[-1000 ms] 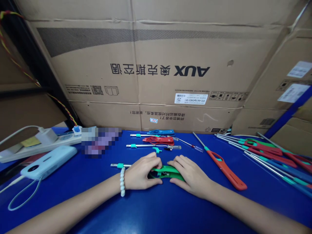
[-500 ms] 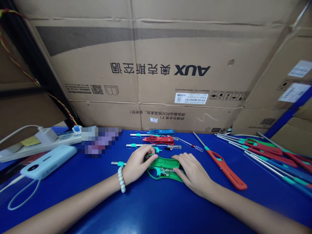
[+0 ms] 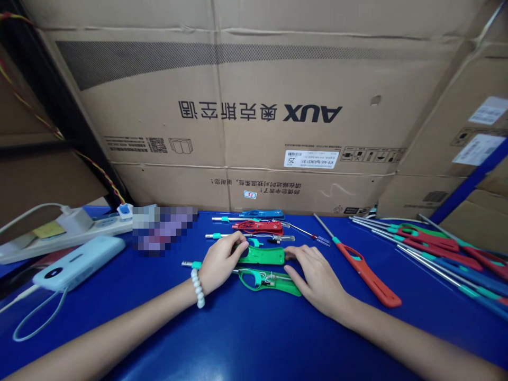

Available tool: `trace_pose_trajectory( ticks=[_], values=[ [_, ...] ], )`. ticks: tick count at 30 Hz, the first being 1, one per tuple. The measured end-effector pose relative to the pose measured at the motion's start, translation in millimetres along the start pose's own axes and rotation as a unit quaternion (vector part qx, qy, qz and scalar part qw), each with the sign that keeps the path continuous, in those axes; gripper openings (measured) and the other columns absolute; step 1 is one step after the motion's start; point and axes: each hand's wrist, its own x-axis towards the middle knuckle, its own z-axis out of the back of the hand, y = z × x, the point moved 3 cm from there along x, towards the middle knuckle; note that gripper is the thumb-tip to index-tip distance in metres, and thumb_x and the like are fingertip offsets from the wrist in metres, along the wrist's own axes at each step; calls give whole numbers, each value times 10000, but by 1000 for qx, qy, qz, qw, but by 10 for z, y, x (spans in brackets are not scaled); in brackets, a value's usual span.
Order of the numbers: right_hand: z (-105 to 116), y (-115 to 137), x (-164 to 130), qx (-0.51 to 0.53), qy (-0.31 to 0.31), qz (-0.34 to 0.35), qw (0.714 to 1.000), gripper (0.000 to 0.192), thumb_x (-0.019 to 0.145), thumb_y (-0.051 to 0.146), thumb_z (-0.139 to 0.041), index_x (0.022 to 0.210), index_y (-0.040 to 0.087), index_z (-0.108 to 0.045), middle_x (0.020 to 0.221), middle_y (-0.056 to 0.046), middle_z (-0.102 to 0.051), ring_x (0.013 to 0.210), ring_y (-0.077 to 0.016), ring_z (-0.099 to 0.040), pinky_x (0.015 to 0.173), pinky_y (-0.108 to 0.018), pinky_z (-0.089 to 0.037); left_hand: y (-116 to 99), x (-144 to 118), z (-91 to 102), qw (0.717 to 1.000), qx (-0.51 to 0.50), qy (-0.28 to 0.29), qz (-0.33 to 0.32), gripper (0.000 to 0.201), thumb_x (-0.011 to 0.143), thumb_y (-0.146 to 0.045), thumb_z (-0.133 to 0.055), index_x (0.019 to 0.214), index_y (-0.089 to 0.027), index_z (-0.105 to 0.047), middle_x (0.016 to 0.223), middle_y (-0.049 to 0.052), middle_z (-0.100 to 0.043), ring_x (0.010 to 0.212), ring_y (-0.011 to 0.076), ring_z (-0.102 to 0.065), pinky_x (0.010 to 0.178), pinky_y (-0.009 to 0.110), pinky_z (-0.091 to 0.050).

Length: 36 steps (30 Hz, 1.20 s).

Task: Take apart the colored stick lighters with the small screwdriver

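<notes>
At the far left of the frame a white power strip [image 3: 59, 233] and a pale blue power bank [image 3: 79, 263] with a looped cord lie on the blue table [image 3: 254, 338]. Just left of centre, the left hand [image 3: 220, 260], a white bead bracelet [image 3: 197, 288] on its wrist, curls its fingertips over the left end of a green cover half [image 3: 264, 255], a flat bright-green plastic shell whose long axis runs left to right across the middle of the frame. Directly below it in the picture, just beside it, lies the green lighter body [image 3: 270, 280], opened so that a thin metal tube and small inner parts show along its length; it has a loop-shaped trigger opening near its left end, and its metal nozzle with a teal collar points toward the left edge, passing behind the left hand. Its long axis is also nearly horizontal, dipping slightly to the lower right. The right hand [image 3: 315, 278] rests with fingers spread and relaxed, fingertips touching the right ends of both green parts, gripping nothing. Above centre lie blue and red disassembled lighters [image 3: 257, 226]; right of the hand an orange-red lighter [image 3: 367, 276] slants to the lower right, and a heap of lighters [image 3: 440, 246] fills the right edge.
</notes>
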Motion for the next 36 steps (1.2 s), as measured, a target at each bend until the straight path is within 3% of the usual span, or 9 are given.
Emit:
trace_pose_trajectory(
  ticks=[5, 15, 23, 30, 36],
  values=[
    [31, 14, 0, 20, -5, -1, 1000, 96, 938, 255, -440, 963, 193, -509, 874, -56, -623, 813, -206, -568, 736, -340, -408, 69, 19, -1, 999, 29, -1, 13, 221, 940, -317, -369, 789, -199, -480, 710, -10, -577, 673, 179, -538, 586, 257, -349],
    [25, 12, 15, -5, 5, -4, 1000, 109, 938, 243, -421, 879, 202, -501, 857, -41, -611, 790, -192, -541, 716, -324, -377, 29, -38, -42, 997, 73, 30, -20, 158, 931, -263, -398, 828, -201, -501, 845, 25, -602, 771, 204, -563, 648, 293, -392],
    [41, 36, 29, -5, 16, 17, 1000, 153, 945, 192, -372, 859, 199, -499, 836, -46, -609, 784, -196, -515, 709, -327, -360, -79, -51, 6, 987, 108, 5, -117, 96, 920, -206, -430, 947, -186, -519, 988, 58, -538, 932, 229, -487, 848, 393, -403],
    [30, -5, 39, -5, 11, -8, 1000, 158, 941, 178, -380, 841, 210, -498, 821, -29, -604, 774, -187, -518, 694, -317, -364, -190, -92, -42, 964, 39, 137, -226, 141, 946, -224, -429, 941, -187, -565, 958, 53, -552, 893, 190, -504, 815, 309, -431],
    [28, -2, 31, 9, 0, 3, 1000, 180, 949, 184, -366, 834, 199, -503, 789, -36, -594, 752, -192, -507, 696, -333, -355, -165, -117, -118, 962, 68, 143, -223, 185, 973, -266, -409, 911, -177, -559, 910, 44, -550, 827, 172, -519, 727, 263, -439]
  ],
)
